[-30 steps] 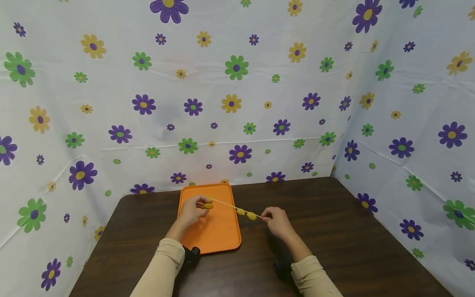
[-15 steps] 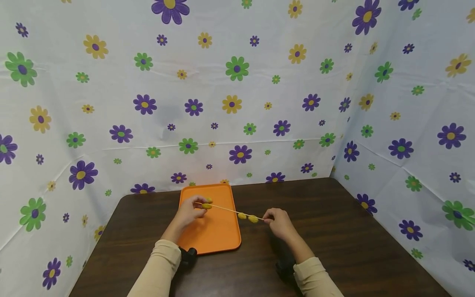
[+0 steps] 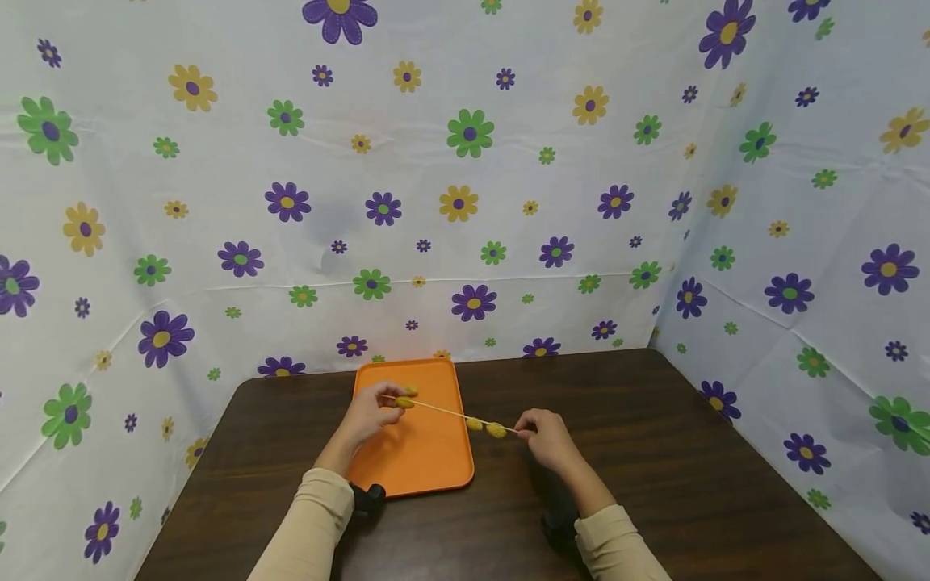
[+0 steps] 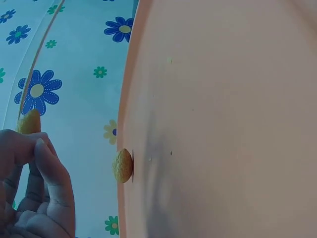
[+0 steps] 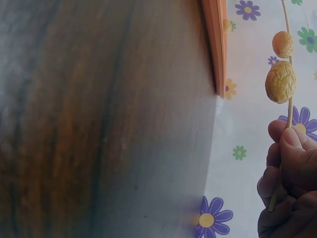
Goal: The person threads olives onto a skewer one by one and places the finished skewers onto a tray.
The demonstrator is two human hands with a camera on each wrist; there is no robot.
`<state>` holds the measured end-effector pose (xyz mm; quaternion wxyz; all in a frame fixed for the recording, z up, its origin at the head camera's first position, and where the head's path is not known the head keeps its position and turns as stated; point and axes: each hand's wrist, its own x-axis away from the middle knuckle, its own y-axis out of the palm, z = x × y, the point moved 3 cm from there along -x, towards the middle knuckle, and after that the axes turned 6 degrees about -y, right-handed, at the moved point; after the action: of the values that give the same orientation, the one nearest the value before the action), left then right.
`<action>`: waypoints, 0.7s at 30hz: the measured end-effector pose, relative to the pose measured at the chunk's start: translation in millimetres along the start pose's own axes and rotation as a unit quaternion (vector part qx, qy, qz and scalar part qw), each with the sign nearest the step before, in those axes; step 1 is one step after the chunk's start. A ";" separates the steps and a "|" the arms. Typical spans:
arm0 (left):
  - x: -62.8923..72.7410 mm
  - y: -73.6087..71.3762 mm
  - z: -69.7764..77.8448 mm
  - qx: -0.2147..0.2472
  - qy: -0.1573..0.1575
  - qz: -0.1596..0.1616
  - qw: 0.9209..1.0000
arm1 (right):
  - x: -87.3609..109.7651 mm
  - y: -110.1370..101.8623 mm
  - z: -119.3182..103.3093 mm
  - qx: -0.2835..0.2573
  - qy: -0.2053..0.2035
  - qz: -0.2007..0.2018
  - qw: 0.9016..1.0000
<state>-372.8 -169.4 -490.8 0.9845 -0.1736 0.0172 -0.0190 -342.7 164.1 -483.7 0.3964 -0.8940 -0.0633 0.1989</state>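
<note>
A thin pale stalk (image 3: 437, 408) of wrinkled yellow dates stretches between both hands, above the orange tray (image 3: 425, 472) and the table. My left hand (image 3: 369, 413) pinches near its left end, over the tray, with one date (image 4: 30, 122) right at the fingertips. With thumb and forefinger, my right hand (image 3: 546, 436) grips the other end, right of the tray. Two dates hang close to that hand: a small one (image 5: 283, 44) and a larger one (image 5: 281, 82). Another date (image 4: 123, 165) shows apart from the left hand, overlapping the tray's far rim in the left wrist view.
The tray lies on a dark brown wooden table (image 3: 639, 468), near its back edge. A white flowered cloth (image 3: 407, 161) rises behind the table and along the sides. A black wrist device (image 3: 369, 500) sits at the left cuff.
The left hand has shifted slightly left and the right hand slightly right and down, the stalk moving with them. In the last half second the hands have hardly moved.
</note>
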 end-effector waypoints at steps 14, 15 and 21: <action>6.1 -2.4 -3.1 0.043 -0.007 -0.031 0.999 | 1.2 4.5 0.2 0.001 0.007 -0.003 1.000; 6.9 -2.8 -3.8 0.049 -0.014 -0.034 0.998 | 1.4 4.9 0.3 0.000 0.007 -0.003 1.000; 10.9 -4.2 -8.5 0.094 -0.036 -0.047 0.994 | 1.9 6.5 0.2 -0.002 -0.005 0.006 1.000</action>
<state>-362.5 -176.7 -497.6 0.9945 -0.0810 -0.0280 -0.0609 -341.3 160.3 -489.1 0.3932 -0.8942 -0.0601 0.2052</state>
